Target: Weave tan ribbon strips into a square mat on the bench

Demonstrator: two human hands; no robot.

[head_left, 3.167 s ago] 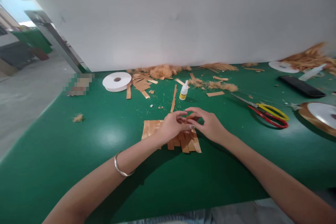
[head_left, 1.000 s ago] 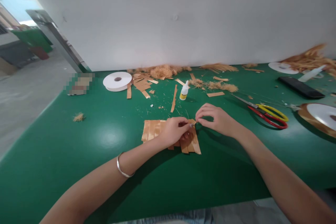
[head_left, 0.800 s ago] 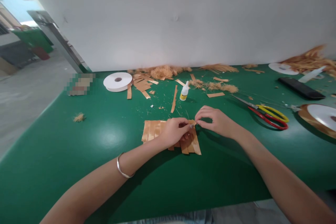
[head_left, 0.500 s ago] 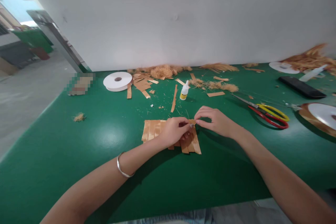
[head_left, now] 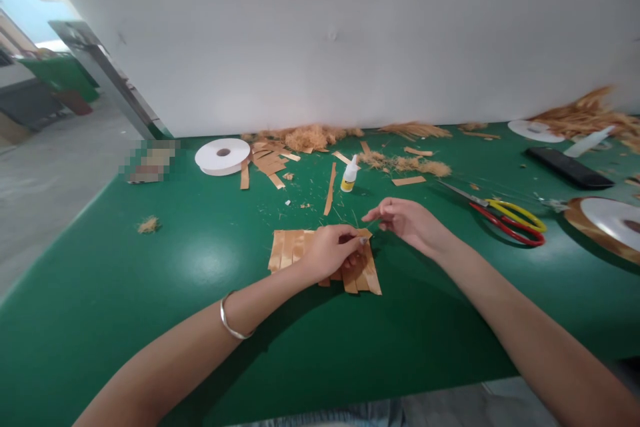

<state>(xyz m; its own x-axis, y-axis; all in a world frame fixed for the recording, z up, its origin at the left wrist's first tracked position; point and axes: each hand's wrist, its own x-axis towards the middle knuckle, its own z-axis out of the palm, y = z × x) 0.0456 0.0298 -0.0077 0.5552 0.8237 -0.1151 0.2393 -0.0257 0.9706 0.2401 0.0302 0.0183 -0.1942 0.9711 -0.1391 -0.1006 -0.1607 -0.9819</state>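
A panel of tan satin ribbon strips (head_left: 286,247), laid side by side, lies flat on the green table. My left hand (head_left: 330,253) rests across it, thumb and fingers closed at its upper right part and covering its middle. Just off the panel's upper right corner, my right hand (head_left: 407,223) is raised with its index finger stretched out and the others loosely bent; nothing I can make out is in it. Beyond the hands stands a small white glue bottle (head_left: 349,177) with a yellow label. A narrow ribbon strip (head_left: 330,190) lies left of the bottle.
Scissors (head_left: 505,217) with yellow and red handles lie at the right, near a brown ribbon roll (head_left: 575,213) and a black phone-like slab (head_left: 570,168). A white reel (head_left: 210,159), cut ribbon pieces (head_left: 270,161) and frayed fibre (head_left: 310,137) line the back by the wall.
My right hand has come away from the panel's upper right corner, and its fingers have gone from pinched to spread. My left hand stays on the panel.
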